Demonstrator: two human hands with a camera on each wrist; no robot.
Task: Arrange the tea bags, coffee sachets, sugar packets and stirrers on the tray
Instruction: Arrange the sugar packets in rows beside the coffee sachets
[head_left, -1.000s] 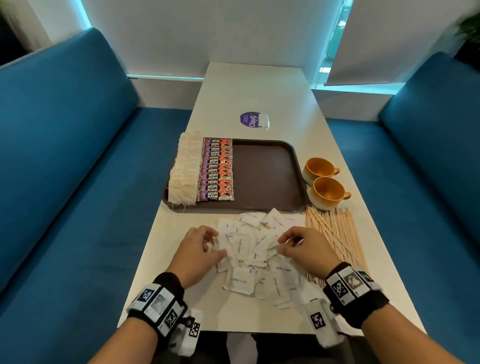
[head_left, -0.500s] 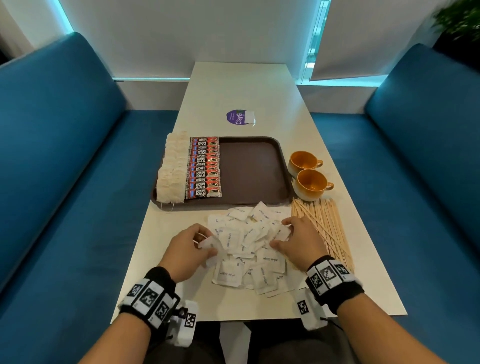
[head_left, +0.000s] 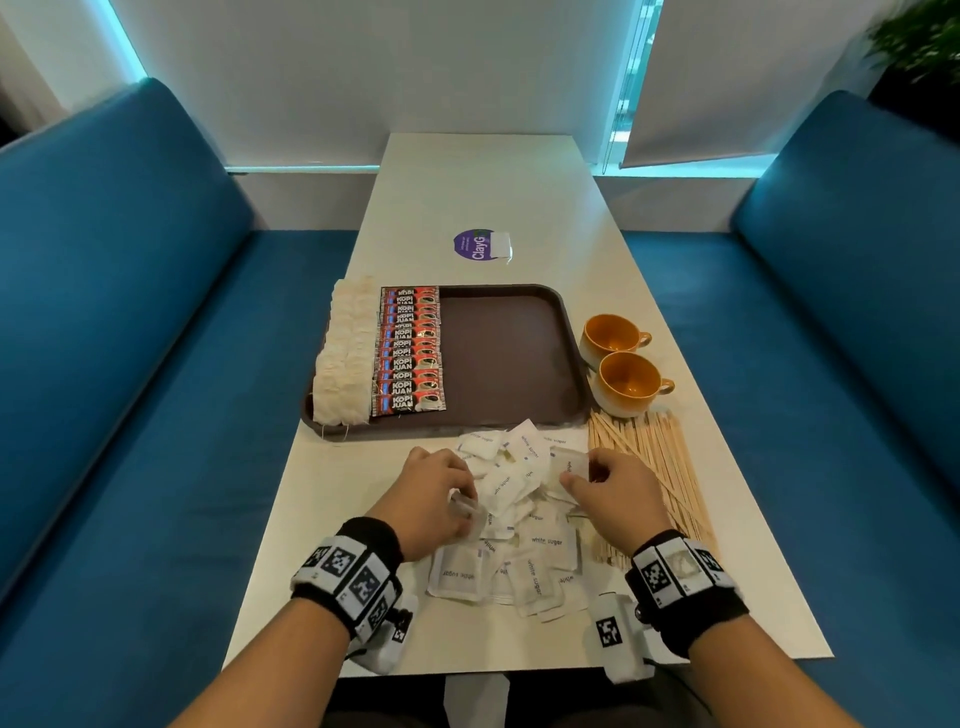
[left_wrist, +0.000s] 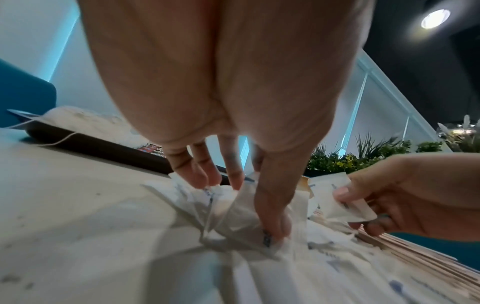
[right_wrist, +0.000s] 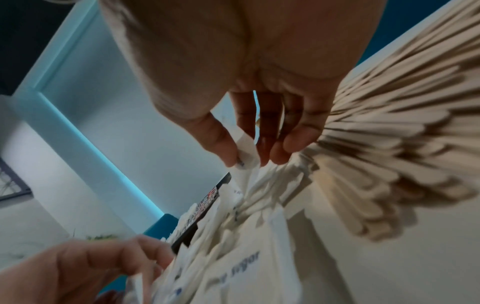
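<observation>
- A sugar packet (head_left: 569, 464) is pinched by the right hand (head_left: 613, 493), seemingly for stacking.
- Packets are pinched from the desk-edge pile (head_left: 514, 540) by the left hand (head_left: 431, 493), the tray's (head_left: 519, 358) right half being bare.

Sugar packet (head_left: 568, 464) now in right hand (head_left: 613, 493)

tray (head_left: 519, 358): your tea bags (head_left: 343, 353) and coffee sachets (head_left: 410, 353) sit on its left side
hands: your left hand (head_left: 434, 493) and right hand (head_left: 613, 493) each pinch a packet in the sugar packets (head_left: 519, 519) pile
</observation>
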